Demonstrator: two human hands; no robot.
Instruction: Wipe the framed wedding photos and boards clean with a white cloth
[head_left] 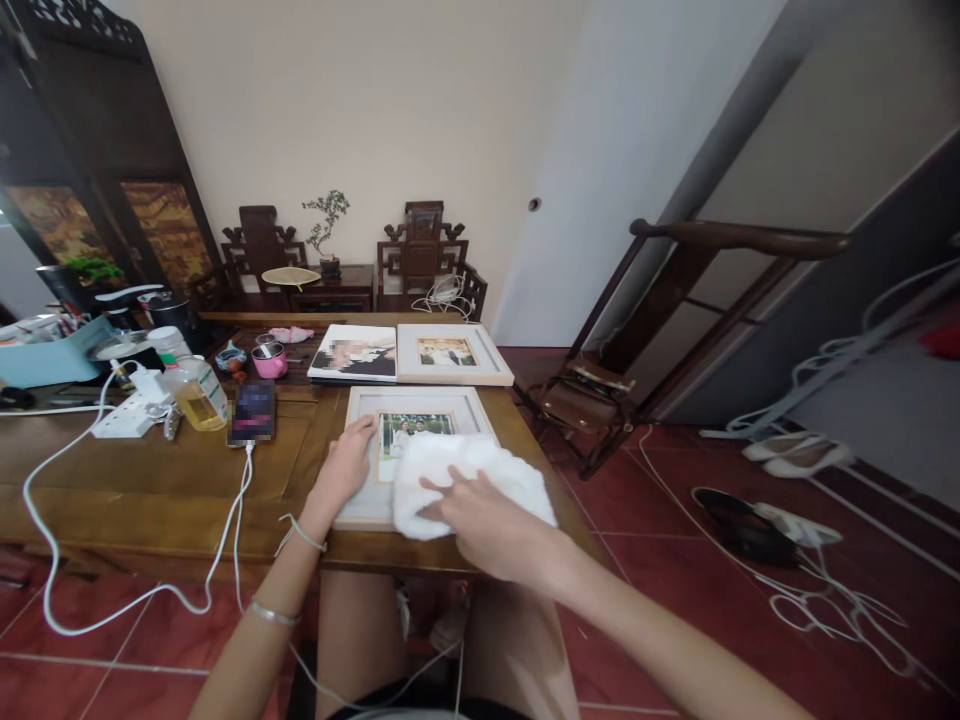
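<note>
Pale-framed photo w/ a wide white mat [384,462] lies flat near the right end of the brown wooden tabletop [296,505], hands both on the job. R hand [480,518] is palm down, fingers spread, on a fluffy white cloth [514,478], which hides the frame's near-right part & seems to run past its right edge. Cloth's long axis goes approx left to right; it's right under the R hand, so that's the closer one. L hand [347,468] sits along the frame's left edge, apart from the cloth, fingers tgthr; can't tell if it grips. Uncovered bit of photo is btwn the two, toward the far side. Second pale-framed photo [450,352] lies just beyond, far side.
</note>
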